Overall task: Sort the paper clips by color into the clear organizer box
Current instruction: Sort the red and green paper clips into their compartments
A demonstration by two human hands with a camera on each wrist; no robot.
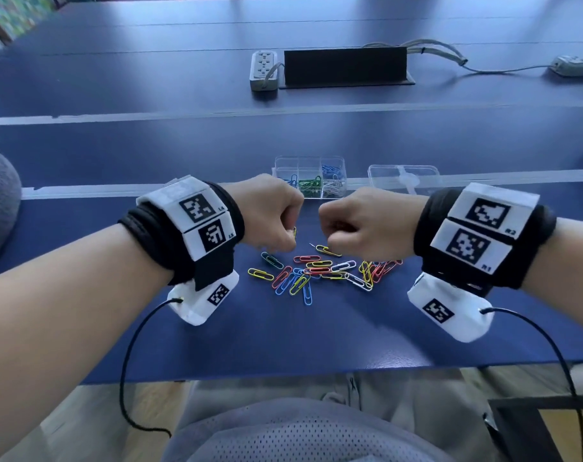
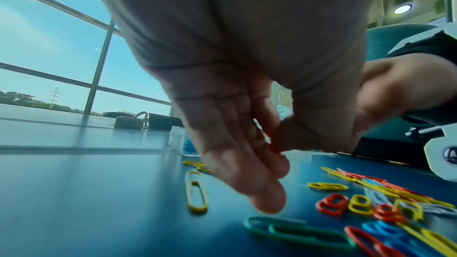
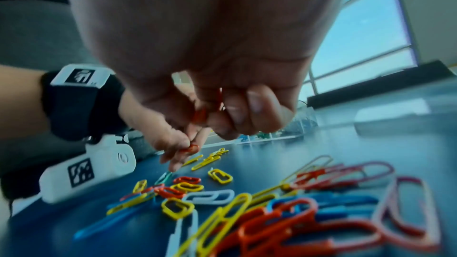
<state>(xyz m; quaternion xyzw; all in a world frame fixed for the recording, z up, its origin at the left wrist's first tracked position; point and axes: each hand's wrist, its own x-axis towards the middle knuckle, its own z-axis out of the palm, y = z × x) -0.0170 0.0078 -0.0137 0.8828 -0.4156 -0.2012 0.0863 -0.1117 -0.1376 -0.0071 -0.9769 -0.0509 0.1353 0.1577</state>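
Observation:
A loose pile of paper clips (image 1: 320, 271) in red, yellow, blue, white and green lies on the blue table. Behind it stands the clear organizer box (image 1: 310, 176), with blue, green and white clips in separate compartments. My left hand (image 1: 288, 240) hovers over the pile's left edge. In the left wrist view its thumb and forefinger pinch a red clip (image 2: 273, 149). My right hand (image 1: 333, 241) is curled just right of it, and red clips (image 3: 205, 112) are gripped in its fingers. The two hands almost touch.
The box's clear lid (image 1: 403, 176) lies to the right of the box. Far back are a power strip (image 1: 264, 70), a black cable box (image 1: 345, 66) and a second power strip (image 1: 576, 65). The table's front edge (image 1: 283, 371) is close to my lap.

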